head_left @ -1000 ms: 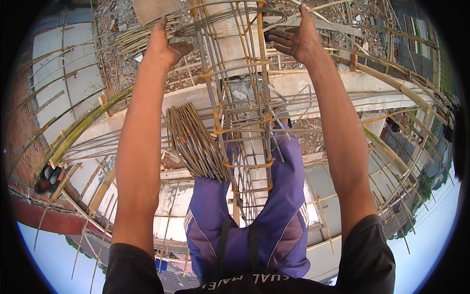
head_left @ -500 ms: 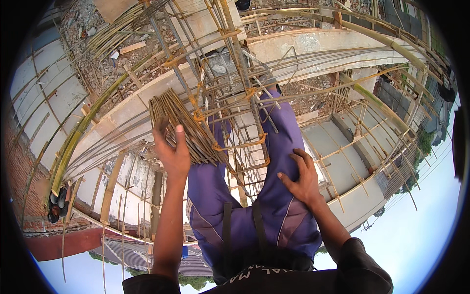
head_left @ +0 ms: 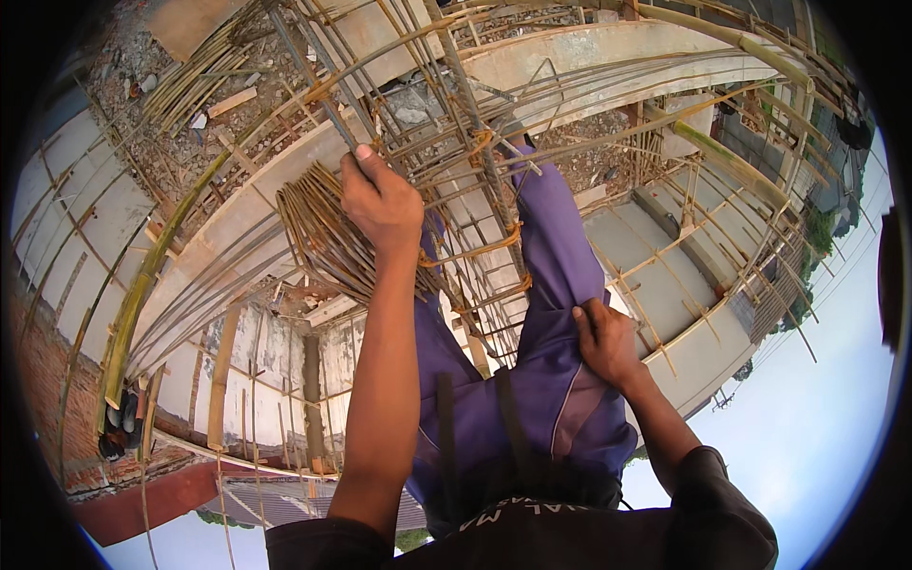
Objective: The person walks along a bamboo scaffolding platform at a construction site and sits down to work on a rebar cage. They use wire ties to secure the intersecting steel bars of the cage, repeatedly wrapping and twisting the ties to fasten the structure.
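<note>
My left hand (head_left: pixel 382 207) is closed around a long steel reinforcing bar (head_left: pixel 328 106) of the rebar cage. The cage (head_left: pixel 494 176) runs away from me between my legs, with rusty square stirrups tied across it. Just left of that hand, partly behind it, lies a bundle of bent steel stirrups (head_left: pixel 309 214). My right hand (head_left: pixel 608 344) is closed on the purple trousers (head_left: pixel 565 252) at my right thigh, the cloth creased under its fingers.
Thin steel rods (head_left: pixel 204 285) fan out to the left beside a bamboo pole (head_left: pixel 152 266). A concrete beam (head_left: pixel 589 62) crosses ahead, and another bamboo pole (head_left: pixel 727 161) slants on the right. Rubble ground and bamboo framing (head_left: pixel 679 285) show far below.
My left hand has moved forward and right from above the stirrup bundle and closed on the steel bar. My right hand has drawn back slightly and gripped the trousers. The view has shifted a little.
</note>
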